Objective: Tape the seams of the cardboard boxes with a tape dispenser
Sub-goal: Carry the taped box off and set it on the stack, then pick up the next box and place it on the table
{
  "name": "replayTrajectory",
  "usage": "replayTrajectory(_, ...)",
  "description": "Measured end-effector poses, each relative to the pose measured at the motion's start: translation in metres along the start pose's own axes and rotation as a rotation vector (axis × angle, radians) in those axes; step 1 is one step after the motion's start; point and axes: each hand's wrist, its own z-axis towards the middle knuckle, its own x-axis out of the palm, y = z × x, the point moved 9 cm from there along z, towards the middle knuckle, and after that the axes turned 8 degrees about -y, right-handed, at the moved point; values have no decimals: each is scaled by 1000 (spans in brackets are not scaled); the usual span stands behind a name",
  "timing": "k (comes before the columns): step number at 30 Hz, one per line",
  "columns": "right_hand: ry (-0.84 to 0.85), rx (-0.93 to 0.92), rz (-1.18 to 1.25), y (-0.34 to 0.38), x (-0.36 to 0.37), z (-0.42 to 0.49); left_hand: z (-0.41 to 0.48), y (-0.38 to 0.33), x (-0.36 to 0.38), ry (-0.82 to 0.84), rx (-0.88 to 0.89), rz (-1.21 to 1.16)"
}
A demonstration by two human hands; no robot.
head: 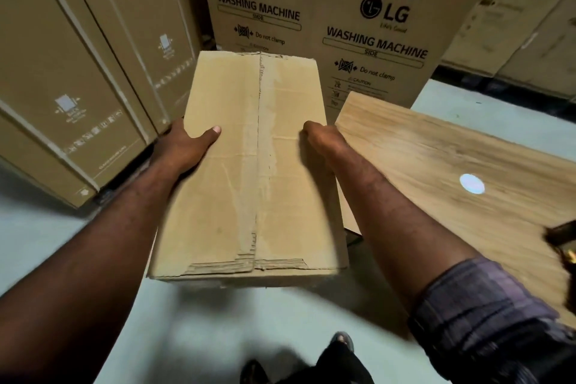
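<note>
Carrying cardboard box (pixel 224 196) seam-up, left hand (pixel 184 150) and right hand (pixel 321 139) gripping opposite sides, seemingly toward wooden table (pixel 452 159) for taping.

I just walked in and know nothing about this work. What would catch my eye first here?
First, the plain cardboard box in the middle, gripped at its sides by the left hand and the right hand, its centre seam worn and ragged. Behind it stand big cartons printed LG WASHING MACHINE, and a wooden table lies to the right.
</note>
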Motion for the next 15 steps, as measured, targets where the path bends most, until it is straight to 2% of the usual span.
replayTrajectory(7,-29,51,53,-51,-114,27,-53,-87,78,87,81,-11)
replayTrajectory(15,-126,72,70,-139,-295,89,-144,-204,220,154,106,-5)
